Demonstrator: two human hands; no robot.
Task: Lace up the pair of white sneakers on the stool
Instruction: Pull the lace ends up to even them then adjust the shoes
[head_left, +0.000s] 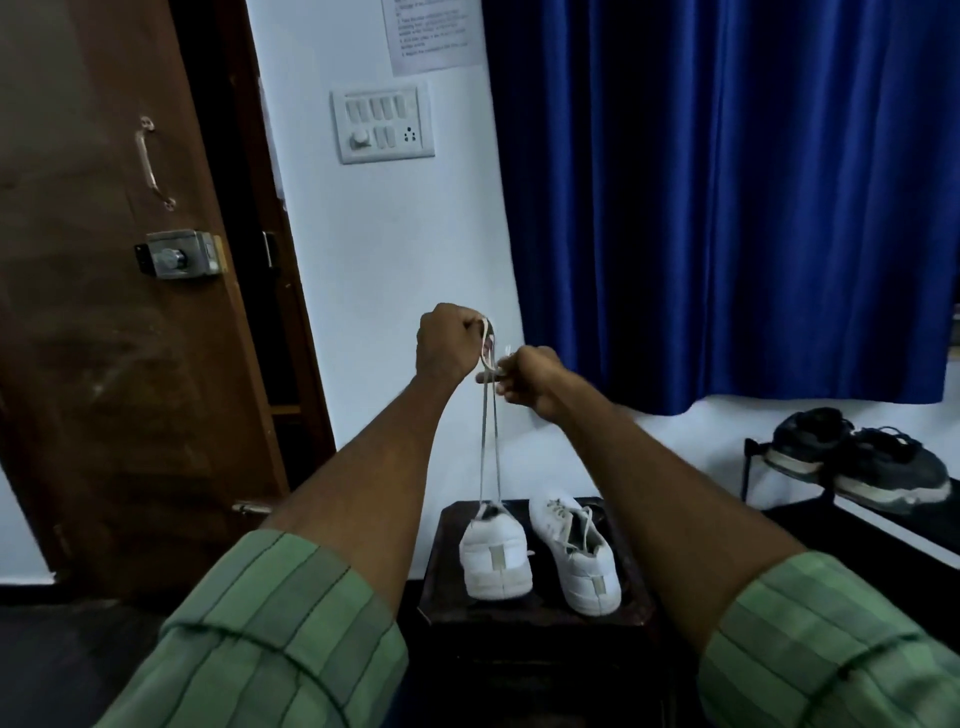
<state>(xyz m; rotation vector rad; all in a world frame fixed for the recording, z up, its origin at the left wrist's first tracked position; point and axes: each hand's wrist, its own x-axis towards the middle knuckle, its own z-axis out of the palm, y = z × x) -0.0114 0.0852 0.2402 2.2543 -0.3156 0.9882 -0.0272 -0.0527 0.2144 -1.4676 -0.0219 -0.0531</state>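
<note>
Two white sneakers stand side by side on a dark wooden stool (639, 597), heels toward me. The left sneaker (496, 558) has a white lace (490, 441) running up from its front in two taut strands. My left hand (447, 345) is raised high above the stool and grips both strands near their upper ends. Just to its right, my right hand (527, 382) pinches the lace ends. The right sneaker (576, 551) has its lace threaded through the eyelets, with the ends lying loose on the tongue.
A brown wooden door (119, 291) with a metal lock stands open at the left. A blue curtain (727, 197) hangs at the right. A pair of dark sneakers (857, 462) sits on a low black rack at the right. A switch panel (382, 124) is on the white wall.
</note>
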